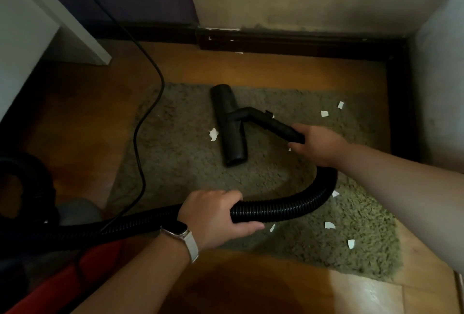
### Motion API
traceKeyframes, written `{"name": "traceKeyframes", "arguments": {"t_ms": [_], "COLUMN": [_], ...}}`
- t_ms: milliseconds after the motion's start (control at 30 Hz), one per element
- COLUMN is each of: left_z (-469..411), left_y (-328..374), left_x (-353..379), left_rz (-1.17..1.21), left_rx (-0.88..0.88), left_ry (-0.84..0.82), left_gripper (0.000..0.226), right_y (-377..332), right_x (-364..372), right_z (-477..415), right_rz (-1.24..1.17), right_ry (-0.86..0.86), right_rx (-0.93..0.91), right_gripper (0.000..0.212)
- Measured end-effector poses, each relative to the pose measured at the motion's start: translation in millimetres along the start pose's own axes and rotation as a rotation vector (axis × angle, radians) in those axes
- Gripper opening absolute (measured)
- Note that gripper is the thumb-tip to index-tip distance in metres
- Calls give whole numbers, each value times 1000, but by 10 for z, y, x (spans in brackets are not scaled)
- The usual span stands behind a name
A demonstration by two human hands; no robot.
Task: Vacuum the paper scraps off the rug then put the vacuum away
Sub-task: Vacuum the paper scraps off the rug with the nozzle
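Observation:
A shaggy olive rug [180, 163] lies on the wooden floor. The black vacuum floor nozzle [228, 125] rests on its middle. My right hand [316, 145] grips the black handle tube behind the nozzle. My left hand [213, 215], with a watch on the wrist, grips the ribbed black hose [288, 208], which curves under my right arm. Several white paper scraps lie on the rug: one [213, 134] just left of the nozzle, others at the far right [324, 113] and near right [329, 225]. The red and black vacuum body [50, 283] is at the lower left, mostly hidden.
A black power cord [140, 137] runs from the upper left across the floor and the rug's left edge. White furniture [37, 24] stands at the left. A dark baseboard [301, 42] and walls close off the far and right sides. Small white scraps lie by the baseboard.

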State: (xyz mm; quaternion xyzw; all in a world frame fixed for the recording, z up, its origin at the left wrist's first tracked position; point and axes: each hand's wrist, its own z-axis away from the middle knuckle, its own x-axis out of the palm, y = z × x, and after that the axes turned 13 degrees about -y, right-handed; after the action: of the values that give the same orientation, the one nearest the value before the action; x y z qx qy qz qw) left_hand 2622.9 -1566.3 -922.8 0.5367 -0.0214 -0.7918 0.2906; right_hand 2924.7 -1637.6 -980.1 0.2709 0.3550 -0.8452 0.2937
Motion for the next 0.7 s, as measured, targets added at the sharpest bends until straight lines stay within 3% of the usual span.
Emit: {"name": "traceKeyframes", "arguments": {"t_ms": [267, 400, 700], "left_z": [312, 392, 245], "left_y": [-230, -281, -239], "left_x": [96, 123, 3], "left_rz": [66, 58, 43], "left_rx": [-72, -92, -50], "left_ry": [-50, -24, 25], "left_gripper": [60, 60, 62], "right_y": [-778, -927, -384], "right_x": [154, 234, 107], "right_z": [-243, -277, -93], "right_rz": [254, 289, 47], "right_ry": [-70, -79, -3], "right_rx": [-154, -194, -151], "right_gripper": [21, 29, 21]}}
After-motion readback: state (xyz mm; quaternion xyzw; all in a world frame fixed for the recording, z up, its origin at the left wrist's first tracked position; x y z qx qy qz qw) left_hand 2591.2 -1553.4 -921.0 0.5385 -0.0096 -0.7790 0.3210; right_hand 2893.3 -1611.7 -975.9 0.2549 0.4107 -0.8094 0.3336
